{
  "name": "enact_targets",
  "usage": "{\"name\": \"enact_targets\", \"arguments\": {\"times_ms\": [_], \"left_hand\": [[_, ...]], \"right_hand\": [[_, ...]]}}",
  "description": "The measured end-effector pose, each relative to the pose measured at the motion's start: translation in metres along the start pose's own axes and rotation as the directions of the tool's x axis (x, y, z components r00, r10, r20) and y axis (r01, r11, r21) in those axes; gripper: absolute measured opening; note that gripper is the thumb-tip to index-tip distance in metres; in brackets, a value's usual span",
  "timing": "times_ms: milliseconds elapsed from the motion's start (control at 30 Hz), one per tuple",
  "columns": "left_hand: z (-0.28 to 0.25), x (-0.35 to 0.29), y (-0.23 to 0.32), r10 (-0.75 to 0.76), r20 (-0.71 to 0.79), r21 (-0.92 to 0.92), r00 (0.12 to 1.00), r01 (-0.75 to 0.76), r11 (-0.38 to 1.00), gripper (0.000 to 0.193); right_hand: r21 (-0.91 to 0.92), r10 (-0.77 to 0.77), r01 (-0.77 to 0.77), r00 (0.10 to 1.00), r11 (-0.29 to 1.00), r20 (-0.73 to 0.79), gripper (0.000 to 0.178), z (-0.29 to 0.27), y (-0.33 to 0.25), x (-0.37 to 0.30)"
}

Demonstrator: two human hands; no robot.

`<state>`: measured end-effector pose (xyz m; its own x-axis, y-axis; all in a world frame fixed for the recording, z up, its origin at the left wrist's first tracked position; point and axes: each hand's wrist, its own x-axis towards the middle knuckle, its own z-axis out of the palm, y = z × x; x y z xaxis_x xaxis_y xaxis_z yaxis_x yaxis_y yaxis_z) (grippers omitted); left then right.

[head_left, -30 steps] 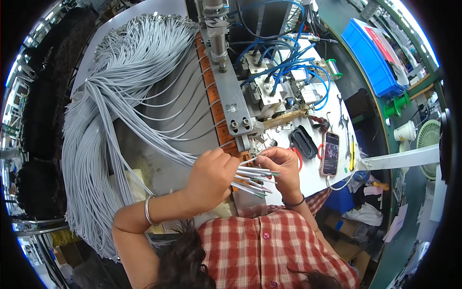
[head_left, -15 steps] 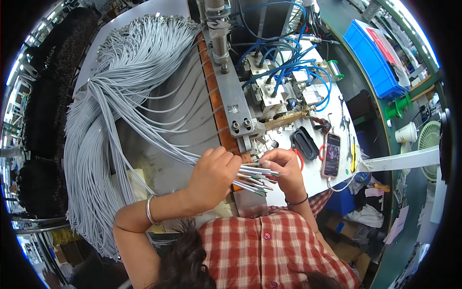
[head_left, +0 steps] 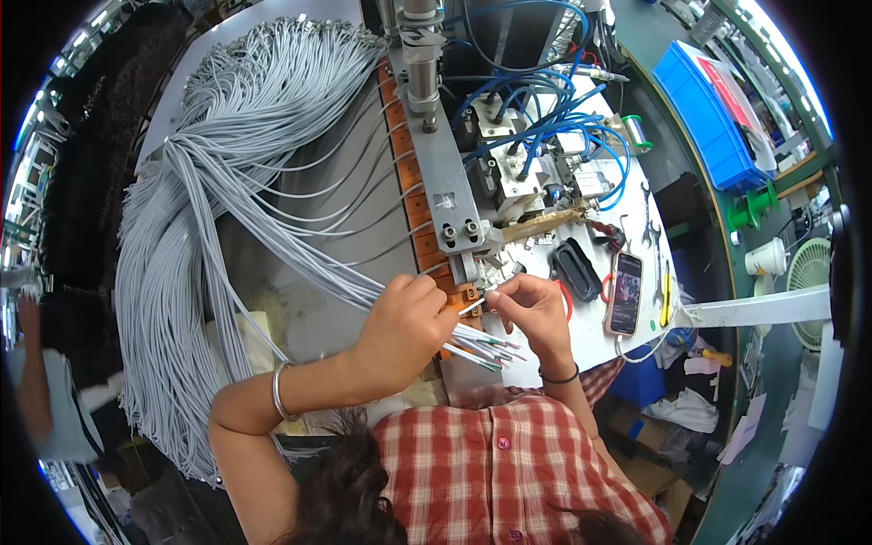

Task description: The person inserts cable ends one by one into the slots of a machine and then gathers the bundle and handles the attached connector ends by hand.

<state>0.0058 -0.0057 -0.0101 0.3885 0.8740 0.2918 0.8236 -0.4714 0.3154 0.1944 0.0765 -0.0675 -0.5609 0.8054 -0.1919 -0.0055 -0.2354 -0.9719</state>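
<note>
My left hand (head_left: pixel 409 331) is closed around a bundle of thin grey cables (head_left: pixel 327 280). Their stripped ends (head_left: pixel 486 345), with small coloured wires, fan out past my fingers to the right. With thumb and forefinger, my right hand (head_left: pixel 534 313) pinches the tip of a single cable (head_left: pixel 472 308), set apart above the other ends. That tip lies beside the near end of an orange slotted rail (head_left: pixel 420 218). Several cables run into the rail's slots from the left. Above the rail's right side sits a grey metal bar (head_left: pixel 442 186) of a machine.
A large heap of grey cables (head_left: pixel 168 300) covers the left side. Blue air hoses (head_left: pixel 545 118) loop over the machine. A phone (head_left: pixel 625 292), a black tray-like piece (head_left: pixel 575 270), spanners (head_left: pixel 651 238) and a yellow-handled tool (head_left: pixel 667 292) lie right. A person (head_left: pixel 54 391) stands far left.
My right hand has shifted slightly up and left, drawing one cable end apart from the bunch. The cables along the rail, blurred before, now look sharp. A person has appeared at far left.
</note>
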Motion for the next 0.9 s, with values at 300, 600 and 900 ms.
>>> {"name": "enact_targets", "arguments": {"times_ms": [300,600,900], "left_hand": [[-0.002,0.004,0.002,-0.13,0.06,-0.001,0.99,0.13,0.991,0.024],[-0.019,-0.004,0.008,0.026,-0.08,0.158,0.996,-0.013,0.987,0.02],[-0.074,-0.092,-0.066,-0.501,0.454,0.757,0.736,-0.022,0.653,0.005]], "right_hand": [[0.125,0.145,-0.166,0.976,0.978,0.163,0.014,-0.01,0.009,0.01],[-0.173,0.113,-0.105,0.993,0.979,0.037,0.011,0.002,-0.003,0.004],[-0.117,0.01,0.003,0.994,0.993,0.11,0.006,-0.003,0.001,-0.001]]}}
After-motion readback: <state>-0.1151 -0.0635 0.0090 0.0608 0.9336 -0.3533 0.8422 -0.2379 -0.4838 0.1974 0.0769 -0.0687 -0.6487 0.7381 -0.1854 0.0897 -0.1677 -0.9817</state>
